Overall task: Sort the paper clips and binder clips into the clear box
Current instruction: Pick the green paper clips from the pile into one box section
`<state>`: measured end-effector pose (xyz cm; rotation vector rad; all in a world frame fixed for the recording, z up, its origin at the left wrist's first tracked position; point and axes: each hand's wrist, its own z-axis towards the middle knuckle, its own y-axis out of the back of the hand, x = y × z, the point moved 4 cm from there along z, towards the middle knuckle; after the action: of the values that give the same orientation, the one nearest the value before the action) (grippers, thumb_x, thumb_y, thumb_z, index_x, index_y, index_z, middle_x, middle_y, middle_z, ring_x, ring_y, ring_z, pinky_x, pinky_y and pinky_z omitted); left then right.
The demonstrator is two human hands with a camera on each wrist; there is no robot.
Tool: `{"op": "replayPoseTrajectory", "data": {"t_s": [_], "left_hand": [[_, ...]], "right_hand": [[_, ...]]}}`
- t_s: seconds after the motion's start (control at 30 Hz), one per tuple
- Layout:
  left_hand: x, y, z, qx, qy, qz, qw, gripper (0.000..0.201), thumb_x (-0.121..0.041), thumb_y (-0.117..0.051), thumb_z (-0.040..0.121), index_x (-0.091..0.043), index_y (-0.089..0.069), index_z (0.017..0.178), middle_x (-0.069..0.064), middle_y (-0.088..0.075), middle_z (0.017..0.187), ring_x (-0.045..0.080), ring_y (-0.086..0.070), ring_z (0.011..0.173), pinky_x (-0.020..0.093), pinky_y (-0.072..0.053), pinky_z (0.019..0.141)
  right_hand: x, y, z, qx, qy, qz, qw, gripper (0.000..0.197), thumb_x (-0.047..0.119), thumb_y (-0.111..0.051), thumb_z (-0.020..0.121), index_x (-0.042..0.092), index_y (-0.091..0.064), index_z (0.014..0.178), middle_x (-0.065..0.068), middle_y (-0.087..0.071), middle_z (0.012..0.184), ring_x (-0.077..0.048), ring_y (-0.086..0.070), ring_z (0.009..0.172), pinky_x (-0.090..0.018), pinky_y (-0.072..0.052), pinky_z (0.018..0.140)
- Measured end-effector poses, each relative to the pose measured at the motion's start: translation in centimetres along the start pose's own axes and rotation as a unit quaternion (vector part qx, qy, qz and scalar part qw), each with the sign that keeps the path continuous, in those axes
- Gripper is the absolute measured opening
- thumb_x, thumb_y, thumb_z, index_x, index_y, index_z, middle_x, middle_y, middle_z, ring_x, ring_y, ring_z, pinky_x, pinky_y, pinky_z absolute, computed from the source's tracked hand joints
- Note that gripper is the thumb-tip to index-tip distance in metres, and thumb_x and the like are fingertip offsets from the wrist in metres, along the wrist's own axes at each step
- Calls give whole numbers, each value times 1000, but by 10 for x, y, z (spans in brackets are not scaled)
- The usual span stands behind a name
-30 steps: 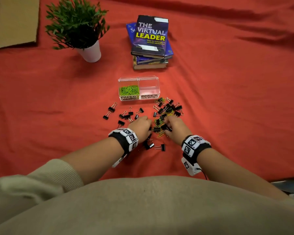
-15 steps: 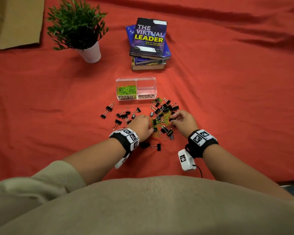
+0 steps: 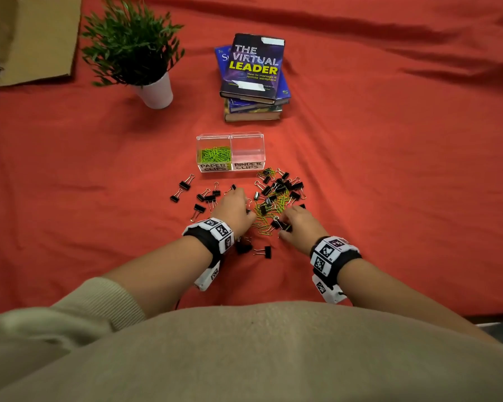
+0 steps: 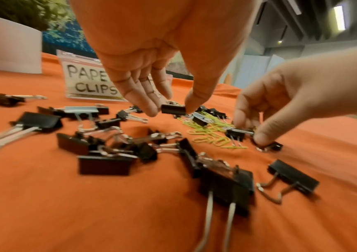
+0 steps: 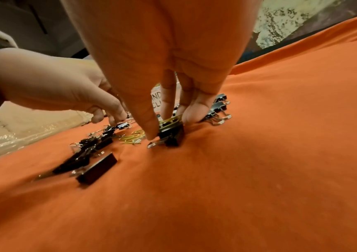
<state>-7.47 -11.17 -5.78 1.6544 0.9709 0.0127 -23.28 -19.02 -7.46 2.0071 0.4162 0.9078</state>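
i judge the sorting well under halfway. the clear box (image 3: pixel 230 152) sits at the centre of the head view, just above the loose pile; its left compartment, labelled paper clips, already holds a heap of green paper clips (image 3: pixel 215 154), while the right one, labelled binder clips, looks bare. everything else is on the red cloth (image 3: pixel 389 184): a mixed pile of binder clips (image 3: pixel 282 185) and yellow-green paper clips (image 3: pixel 273 204) just below and right of the box, and a scatter of black binder clips (image 3: pixel 199 198) to the lower left of it.

my left hand (image 3: pixel 233 211) has thumb and fingers (image 4: pixel 151 109) pinching one small black clip (image 4: pixel 173 109) at the centre of the left wrist view. my right hand (image 3: pixel 298 224) has its fingers curled down, pinching a black binder clip (image 5: pixel 171 134) with a paper clip tangled in it, against the cloth.

so i reckon both held clips are not yet boxed, and nearly all the binder clips remain.
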Motion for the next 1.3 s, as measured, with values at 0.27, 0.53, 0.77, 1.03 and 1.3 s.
{"op": "replayPoseTrajectory", "data": {"t_s": [0.27, 0.53, 0.77, 1.03, 1.3], "left_hand": [[-3, 3, -8, -16, -27, -31, 999, 18, -27, -56, 86, -14, -59, 98, 4, -58, 103, 22, -53, 102, 38, -47, 90], [-27, -16, -9, 94, 15, -207, 974, 37, -34, -51, 94, -2, -64, 82, 8, -64, 68, 20, -55, 58, 27, -41, 58], [-12, -6, -6, 102, 39, -241, 964, 28, -29, -48, 96, -8, -66, 91, 9, -72, 85, 16, -57, 54, 29, -47, 64], [20, 7, 8, 0, 23, 19, 1000, 23, -28, -53, 91, -10, -61, 103, 13, -59, 111, 33, -49, 112, 40, -41, 97], [-10, -9, -5, -17, -137, 70, 988, 20, -17, -56, 89, -14, -58, 109, 5, -52, 111, 24, -44, 112, 36, -40, 98]], "right_hand": [[-4, 8, -2, -35, -103, 299, 948, 20, 13, -77, 74, 16, -63, 87, 4, -59, 70, -13, -54, 60, -27, -48, 61], [19, 24, -5, -67, -55, 392, 916, 30, -2, -74, 72, 10, -57, 94, 1, -55, 74, -10, -52, 63, -23, -51, 61], [-9, 23, 1, -104, -87, 399, 907, 24, 5, -75, 75, 11, -61, 94, -1, -58, 81, -10, -52, 70, -19, -49, 69], [-25, 11, 6, -19, -141, 344, 928, 19, 15, -52, 94, 20, -59, 76, 2, -59, 69, -11, -51, 60, -23, -42, 54], [5, 10, 18, -18, -70, 144, 987, 7, 14, -56, 87, 12, -61, 92, 6, -48, 62, -13, -46, 56, -26, -36, 56]]}}
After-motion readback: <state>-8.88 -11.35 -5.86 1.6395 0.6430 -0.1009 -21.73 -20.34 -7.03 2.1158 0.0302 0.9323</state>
